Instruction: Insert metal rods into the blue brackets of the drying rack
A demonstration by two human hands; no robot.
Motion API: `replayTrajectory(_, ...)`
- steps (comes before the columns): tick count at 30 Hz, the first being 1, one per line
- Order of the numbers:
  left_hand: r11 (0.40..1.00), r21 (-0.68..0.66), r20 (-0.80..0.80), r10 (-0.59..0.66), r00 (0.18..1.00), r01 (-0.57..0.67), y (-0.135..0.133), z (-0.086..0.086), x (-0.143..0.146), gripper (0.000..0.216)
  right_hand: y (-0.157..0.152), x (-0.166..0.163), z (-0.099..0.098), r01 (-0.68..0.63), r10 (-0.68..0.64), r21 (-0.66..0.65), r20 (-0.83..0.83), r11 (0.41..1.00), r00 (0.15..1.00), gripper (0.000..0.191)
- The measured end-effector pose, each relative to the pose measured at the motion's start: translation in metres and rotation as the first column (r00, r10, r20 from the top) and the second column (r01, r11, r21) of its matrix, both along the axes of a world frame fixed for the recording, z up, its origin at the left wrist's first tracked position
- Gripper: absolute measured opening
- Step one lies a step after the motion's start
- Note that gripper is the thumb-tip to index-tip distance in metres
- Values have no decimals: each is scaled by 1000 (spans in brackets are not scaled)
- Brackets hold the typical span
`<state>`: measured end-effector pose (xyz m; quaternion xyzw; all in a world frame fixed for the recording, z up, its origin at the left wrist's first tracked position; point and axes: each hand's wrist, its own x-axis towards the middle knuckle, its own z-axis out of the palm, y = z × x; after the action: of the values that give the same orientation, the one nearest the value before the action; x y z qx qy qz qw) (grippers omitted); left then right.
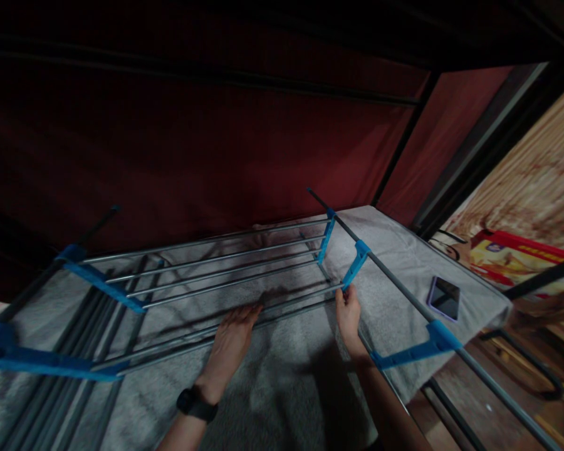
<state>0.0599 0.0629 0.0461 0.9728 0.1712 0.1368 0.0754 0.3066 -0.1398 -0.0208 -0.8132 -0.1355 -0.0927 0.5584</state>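
A rack frame of thin metal rods and blue plastic brackets stands on a grey cloth. My left hand (235, 329), with a black watch on its wrist, is closed over the front metal rod (169, 341) near its middle. Its thumb is hidden. At that rod's right end, my right hand (348, 310) pinches the lower tip of a blue bracket (356, 266). This bracket hangs from a dark pole (399, 285). Further back, several rods (235, 254) span between a left blue bracket (103, 282) and a right blue bracket (326, 238).
Several loose grey tubes (70, 357) lie on the cloth (282, 388) at left. A phone (444, 297) rests near the right edge. Another blue bracket (416, 351) sits on the pole's nearer stretch. Behind is a dark red panel (207, 156); a red-yellow box (517, 260) lies beyond.
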Motion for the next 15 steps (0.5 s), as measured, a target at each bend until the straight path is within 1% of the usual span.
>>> replayTrajectory(5,999,-46,-14,-30,999,29,5,1,1,53,0,-1,0,4,-4,-10,6,1000,1000,61)
replayTrajectory(11,994,-95,-23,-47,999,44,4,9,2,48,0,-3,0,4,-4,-14,18,1000,1000,56)
replayTrajectory(15,993,-112,-35,-50,998,46,6,12,3,44,0,-3,-3,9,-9,-32,1,999,1000,57)
